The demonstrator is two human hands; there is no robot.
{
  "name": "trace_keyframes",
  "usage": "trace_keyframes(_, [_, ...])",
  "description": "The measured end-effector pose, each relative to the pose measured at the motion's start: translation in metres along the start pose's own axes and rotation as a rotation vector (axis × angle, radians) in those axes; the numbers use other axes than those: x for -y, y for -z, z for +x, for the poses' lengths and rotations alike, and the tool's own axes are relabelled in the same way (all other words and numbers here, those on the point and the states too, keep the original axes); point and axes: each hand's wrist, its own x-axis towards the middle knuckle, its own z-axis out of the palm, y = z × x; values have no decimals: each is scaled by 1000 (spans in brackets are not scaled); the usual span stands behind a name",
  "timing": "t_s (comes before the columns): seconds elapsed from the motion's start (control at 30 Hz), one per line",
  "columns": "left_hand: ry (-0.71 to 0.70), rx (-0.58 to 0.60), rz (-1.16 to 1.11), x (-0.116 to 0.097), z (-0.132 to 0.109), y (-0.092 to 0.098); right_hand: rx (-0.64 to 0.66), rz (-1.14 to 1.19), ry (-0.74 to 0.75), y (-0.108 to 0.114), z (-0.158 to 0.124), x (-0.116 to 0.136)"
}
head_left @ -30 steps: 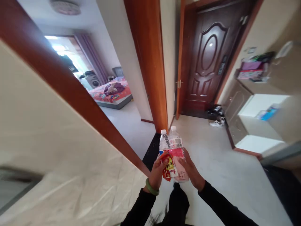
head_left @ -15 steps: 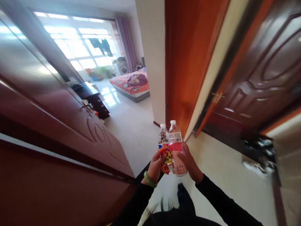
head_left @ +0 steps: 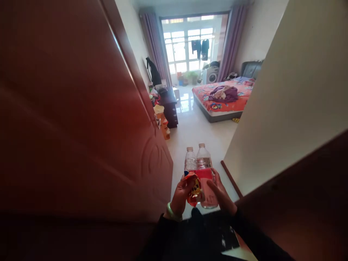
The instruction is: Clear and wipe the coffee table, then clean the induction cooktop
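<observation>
Two clear plastic bottles stand upright side by side in front of me. My right hand (head_left: 219, 188) is wrapped round the pink-labelled bottle (head_left: 207, 181), thumb across its front. My left hand (head_left: 182, 192), with a pale green bangle (head_left: 173, 213) at the wrist, is closed on a crumpled red and yellow wrapper (head_left: 194, 188). Behind that wrapper is the smaller clear bottle (head_left: 190, 160), apparently in the same left-hand grip; its lower part is hidden. Both bottles have their caps on.
A dark red door (head_left: 130, 145) stands open at my left; a pale wall (head_left: 272, 108) closes in at the right. Ahead in the bedroom are a dark cabinet (head_left: 169, 105), a bed (head_left: 225, 98) with bunched clothes, and a washing machine (head_left: 212, 75). A black threshold (head_left: 214, 228) lies underfoot.
My view has turned left and moved into the bedroom doorway; the hallway doors and shoes at the right are out of sight. Both hands keep hold of the bottles and wrapper.
</observation>
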Motion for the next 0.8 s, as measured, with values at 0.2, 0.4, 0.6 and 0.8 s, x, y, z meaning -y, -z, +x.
trace_keyframes(0.2, [31,84,0,-41,204,-21,-38,-4,54,4,195,45])
trace_keyframes(0.4, [53,208,28,-67,412,-78,-114,-31,94,43,382,105])
trace_keyframes(0.6, [32,209,38,-95,623,-112,-70,-35,96,73,600,146])
trace_keyframes(0.8, [-30,65,25,-159,807,-115,65,-24,12,49,813,197])
